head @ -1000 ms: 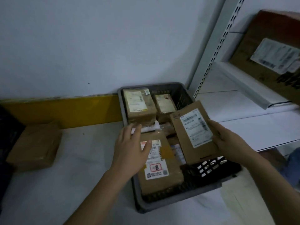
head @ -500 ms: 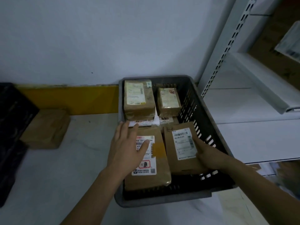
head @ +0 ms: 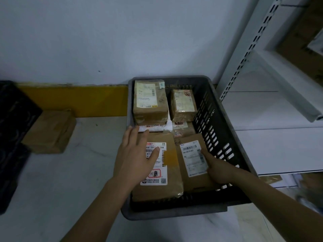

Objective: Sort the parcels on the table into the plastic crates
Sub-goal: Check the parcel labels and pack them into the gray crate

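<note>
Crate point(head: 216, 109) on table point(head: 70, 180) right, parcels point(head: 150, 100) inside, lone parcel point(head: 49, 131) left, shelving point(head: 272, 109) right.

White table point(head: 70, 172): grey crate point(head: 218, 119), brown parcel point(head: 50, 131).

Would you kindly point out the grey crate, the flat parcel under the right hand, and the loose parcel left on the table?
grey crate point(head: 174, 213): head view, bare near rim.
flat parcel point(head: 191, 154): head view, its white label.
loose parcel point(head: 50, 131): head view, middle of its top face.
</note>
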Demonstrator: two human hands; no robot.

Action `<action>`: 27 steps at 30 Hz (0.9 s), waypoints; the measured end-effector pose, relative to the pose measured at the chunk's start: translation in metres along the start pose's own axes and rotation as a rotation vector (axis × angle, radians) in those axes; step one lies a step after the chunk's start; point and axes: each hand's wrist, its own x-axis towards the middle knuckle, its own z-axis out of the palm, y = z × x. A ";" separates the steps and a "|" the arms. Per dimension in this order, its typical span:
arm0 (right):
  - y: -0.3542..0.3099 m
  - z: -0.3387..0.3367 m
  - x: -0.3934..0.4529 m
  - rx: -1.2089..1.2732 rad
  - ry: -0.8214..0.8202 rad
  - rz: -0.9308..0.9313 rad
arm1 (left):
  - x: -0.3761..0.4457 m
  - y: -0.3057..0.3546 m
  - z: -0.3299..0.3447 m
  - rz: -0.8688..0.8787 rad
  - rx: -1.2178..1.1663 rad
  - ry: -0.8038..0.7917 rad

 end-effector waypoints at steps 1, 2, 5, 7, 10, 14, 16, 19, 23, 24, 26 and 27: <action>-0.007 -0.002 0.004 -0.013 0.000 0.015 | 0.000 0.000 0.000 0.000 0.003 0.000; -0.013 -0.002 0.007 -0.012 -0.001 0.030 | 0.000 0.000 0.000 0.001 0.004 -0.001; -0.028 0.002 0.013 -0.076 -0.003 0.069 | 0.001 0.000 -0.001 0.005 0.006 -0.008; -0.030 0.009 0.019 -0.198 -0.003 0.112 | 0.000 0.002 -0.002 0.005 0.008 -0.011; -0.035 0.015 0.024 -0.360 0.057 0.138 | 0.000 0.002 -0.003 0.001 0.000 -0.012; -0.038 0.011 0.021 -0.466 0.110 0.134 | 0.000 0.002 -0.003 0.006 0.012 -0.015; -0.040 0.007 0.018 -0.464 0.139 0.120 | 0.000 0.002 -0.003 0.012 -0.002 -0.018; -0.049 -0.008 0.010 -0.451 0.236 0.088 | 0.003 0.000 -0.008 0.004 -0.028 -0.020; -0.075 -0.035 -0.006 -0.456 0.464 0.038 | 0.009 -0.010 -0.022 -0.015 0.019 0.016; -0.086 -0.041 -0.011 -0.456 0.521 0.013 | 0.011 -0.016 -0.026 -0.022 0.031 0.038; -0.115 -0.048 -0.021 -0.434 0.640 -0.046 | 0.013 -0.033 -0.035 -0.055 0.076 0.077; -0.131 -0.049 -0.025 -0.421 0.684 -0.072 | 0.014 -0.044 -0.040 -0.081 0.109 0.084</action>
